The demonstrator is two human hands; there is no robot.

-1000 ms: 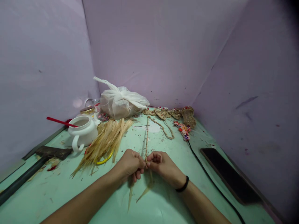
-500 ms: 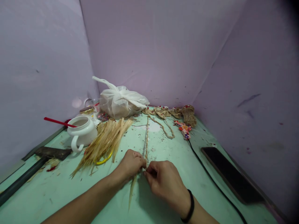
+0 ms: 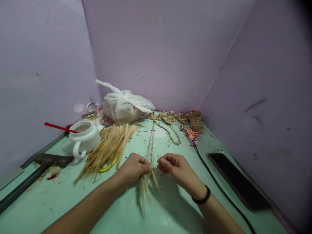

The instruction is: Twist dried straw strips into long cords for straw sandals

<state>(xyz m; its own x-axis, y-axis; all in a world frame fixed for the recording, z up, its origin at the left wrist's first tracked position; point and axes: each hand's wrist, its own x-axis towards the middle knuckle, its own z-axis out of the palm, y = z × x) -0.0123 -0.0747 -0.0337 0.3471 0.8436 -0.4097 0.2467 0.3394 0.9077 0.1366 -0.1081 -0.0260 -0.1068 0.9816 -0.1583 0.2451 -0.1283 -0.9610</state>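
Observation:
A thin braided straw cord (image 3: 152, 143) runs from the back of the table toward me. My left hand (image 3: 136, 167) pinches its near end between thumb and fingers. Loose straw strands (image 3: 143, 191) hang and fan out below that grip, slightly blurred. Just right of the cord is my right hand (image 3: 174, 167), apart from it, with bent, loosely parted fingers and nothing visible in them. A black band (image 3: 203, 196) circles the right wrist. Left of my left hand lies a bundle of dry straw strips (image 3: 109, 146), with a yellow ring (image 3: 107, 167) partly under it.
On the left are a white pot (image 3: 89, 138) with a red stick (image 3: 60, 127) in it and a dark-handled hammer-like tool (image 3: 52, 160). A tied white plastic bag (image 3: 128, 107) and braided pieces (image 3: 168, 117) sit at the back. At right lie a phone (image 3: 237, 178) and a black cable (image 3: 214, 182).
My right hand has come off the cord's end and moved up and right. My left hand still grips the cord, slightly farther from me, and the loose strands have spread apart.

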